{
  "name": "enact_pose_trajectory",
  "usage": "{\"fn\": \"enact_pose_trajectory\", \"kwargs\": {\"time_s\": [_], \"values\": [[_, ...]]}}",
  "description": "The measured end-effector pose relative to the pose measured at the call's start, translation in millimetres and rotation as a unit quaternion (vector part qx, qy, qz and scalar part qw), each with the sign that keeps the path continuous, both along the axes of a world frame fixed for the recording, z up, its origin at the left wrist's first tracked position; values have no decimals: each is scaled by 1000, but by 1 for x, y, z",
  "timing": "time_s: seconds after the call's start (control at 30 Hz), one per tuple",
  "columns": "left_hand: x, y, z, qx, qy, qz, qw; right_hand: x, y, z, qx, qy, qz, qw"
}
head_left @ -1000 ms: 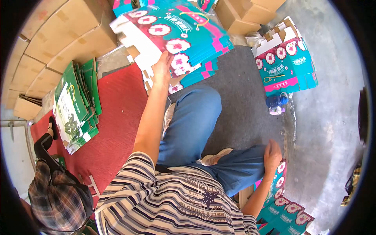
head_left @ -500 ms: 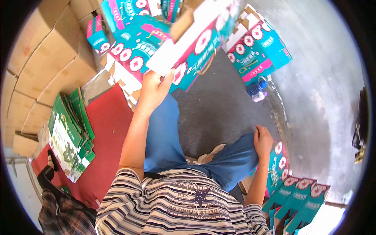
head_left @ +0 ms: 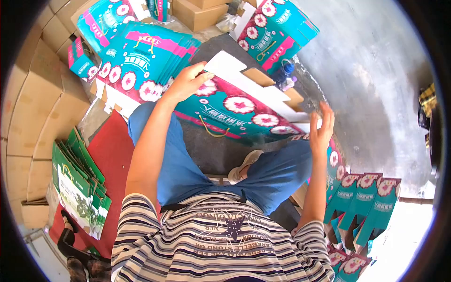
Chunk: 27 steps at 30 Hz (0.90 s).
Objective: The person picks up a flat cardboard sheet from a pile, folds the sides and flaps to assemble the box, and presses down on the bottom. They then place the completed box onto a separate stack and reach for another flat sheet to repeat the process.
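A teal and magenta gift carton (head_left: 221, 112), printed with flowers and fitted with a gold cord handle, is in front of me above my knees. Its white and brown flaps (head_left: 263, 80) stand out along the far edge. My left hand (head_left: 187, 83) grips the carton's left end, thumb on the printed face and the fingers behind. At the right end, my right hand (head_left: 322, 126) is raised with its fingers apart, the thumb right at the white flap.
Matching flat cartons (head_left: 141, 61) are stacked front left, others (head_left: 277, 33) lean ahead. Folded cartons (head_left: 361, 197) stand at lower right. Brown boxes (head_left: 37, 94), green packs (head_left: 82, 183) and a red mat (head_left: 115, 155) lie left. A blue bottle (head_left: 283, 74) stands ahead. Someone's leg (head_left: 68, 235) shows lower left.
The carton has come down and turned lengthwise across my lap, with my left hand still on it. My right hand has risen from my knee to the carton's right end.
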<state>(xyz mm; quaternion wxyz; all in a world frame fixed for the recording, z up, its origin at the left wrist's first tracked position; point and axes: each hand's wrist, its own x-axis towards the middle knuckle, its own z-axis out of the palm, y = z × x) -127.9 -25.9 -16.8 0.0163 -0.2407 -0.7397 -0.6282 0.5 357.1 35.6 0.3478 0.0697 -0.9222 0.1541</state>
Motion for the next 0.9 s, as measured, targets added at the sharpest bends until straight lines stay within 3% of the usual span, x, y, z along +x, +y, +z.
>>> {"fn": "enact_pose_trajectory", "kwargs": {"time_s": [0.03,0.1,0.13,0.17,0.2,0.23,0.3,0.37,0.43,0.5,0.57,0.63,0.7,0.77,0.83,0.9], "values": [[-2,-1,-2,-31,-10,-8,999,-10,0,12,-2,0,-7,1000],[-5,3,0,-63,-18,-18,998,-27,0,31,-2,-163,86,983],[-3,4,0,-48,-9,-27,998,-33,9,29,-42,-297,102,948],[0,5,0,-31,-1,-34,999,-38,12,26,-39,-301,104,947],[-1,5,-1,-30,-2,-28,999,-45,13,23,-162,-452,152,864],[-2,5,-1,-38,-27,-27,999,-53,15,17,-275,-583,193,740],[-5,7,-1,-43,-52,-19,998,-67,25,5,-241,-593,175,748],[-6,7,1,-43,7,2,999,-78,32,-2,-193,-638,160,728],[-13,9,-7,-60,-4,27,998,-79,18,7,-173,-617,154,752],[-23,14,-17,-78,131,139,978,-88,10,10,-144,-615,148,761],[-23,14,-21,-104,114,172,973,-100,4,-3,-156,-585,179,776],[-22,14,-31,-167,98,314,929,-112,-7,-9,-165,-554,213,788],[-17,14,-35,-143,20,248,958,-123,-15,-12,-165,-506,167,830],[-7,17,-33,-166,-14,170,971,-128,-17,-12,-152,-548,113,815],[7,18,-21,-166,-90,33,981,-119,-31,-15,-297,-550,127,771],[19,26,-29,-186,-83,-96,974,-114,-46,-18,-305,-532,135,778]]}}
